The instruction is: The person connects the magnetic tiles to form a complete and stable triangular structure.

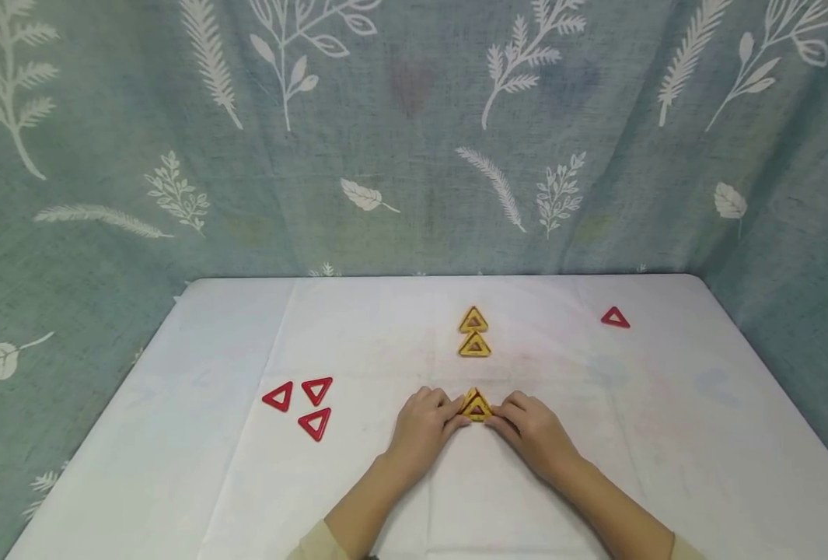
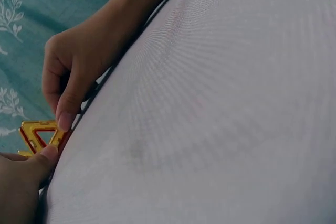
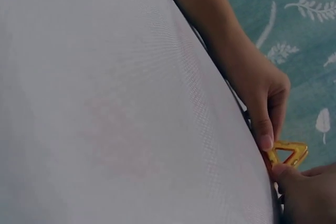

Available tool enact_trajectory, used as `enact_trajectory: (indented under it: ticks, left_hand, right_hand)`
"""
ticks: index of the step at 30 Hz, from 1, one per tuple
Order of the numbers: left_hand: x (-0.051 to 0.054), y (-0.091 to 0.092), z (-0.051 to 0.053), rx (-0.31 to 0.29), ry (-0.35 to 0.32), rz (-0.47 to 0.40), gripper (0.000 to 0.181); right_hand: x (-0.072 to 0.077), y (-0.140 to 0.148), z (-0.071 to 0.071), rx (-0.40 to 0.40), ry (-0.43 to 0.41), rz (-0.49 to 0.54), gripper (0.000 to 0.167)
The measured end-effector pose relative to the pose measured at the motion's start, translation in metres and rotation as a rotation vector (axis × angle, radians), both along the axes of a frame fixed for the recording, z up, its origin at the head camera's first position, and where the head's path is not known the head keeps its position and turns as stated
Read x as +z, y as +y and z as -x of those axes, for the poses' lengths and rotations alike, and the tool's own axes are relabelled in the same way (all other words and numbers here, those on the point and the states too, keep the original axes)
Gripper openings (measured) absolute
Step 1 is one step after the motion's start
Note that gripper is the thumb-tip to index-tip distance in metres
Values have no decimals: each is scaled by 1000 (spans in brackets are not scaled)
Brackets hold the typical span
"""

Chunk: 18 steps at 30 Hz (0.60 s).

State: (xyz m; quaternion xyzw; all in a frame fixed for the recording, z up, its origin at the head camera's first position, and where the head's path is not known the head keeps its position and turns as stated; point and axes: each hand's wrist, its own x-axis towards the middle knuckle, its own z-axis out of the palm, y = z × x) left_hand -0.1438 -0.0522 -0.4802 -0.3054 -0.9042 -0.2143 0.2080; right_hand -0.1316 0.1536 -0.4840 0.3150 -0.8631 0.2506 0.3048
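Observation:
A small yellow triangular piece with red showing in it (image 1: pixel 476 407) stands on the white cloth between both hands. My left hand (image 1: pixel 420 430) pinches its left side with thumb and fingers, and my right hand (image 1: pixel 539 437) pinches its right side. In the left wrist view the thumbs press the lower corners of the yellow piece (image 2: pixel 38 127); the right wrist view also shows both thumbs on the yellow piece (image 3: pixel 299 153). Its far side is partly hidden.
Two yellow triangular pieces (image 1: pixel 474 344) stand in a line beyond the hands. Several red triangles (image 1: pixel 314 424) lie at the left, and one red triangle (image 1: pixel 615 317) lies at the far right. A patterned green curtain (image 1: pixel 414 155) hangs behind the white table (image 1: pixel 665 435).

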Motion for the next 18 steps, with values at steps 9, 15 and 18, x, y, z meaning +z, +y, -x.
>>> enact_trajectory:
  ticks: [9,15,18]
  left_hand:
    - [-3,6,14,29,-6,-6,36]
    - [-1,9,21,50,-154,-28,38]
    - [0,11,24,62,-189,-29,39]
  right_hand:
    - [1,3,13,-22,-26,39,18]
    - [-2,4,20,-61,-62,44,16]
    - [-2,3,23,-96,-106,36,16]
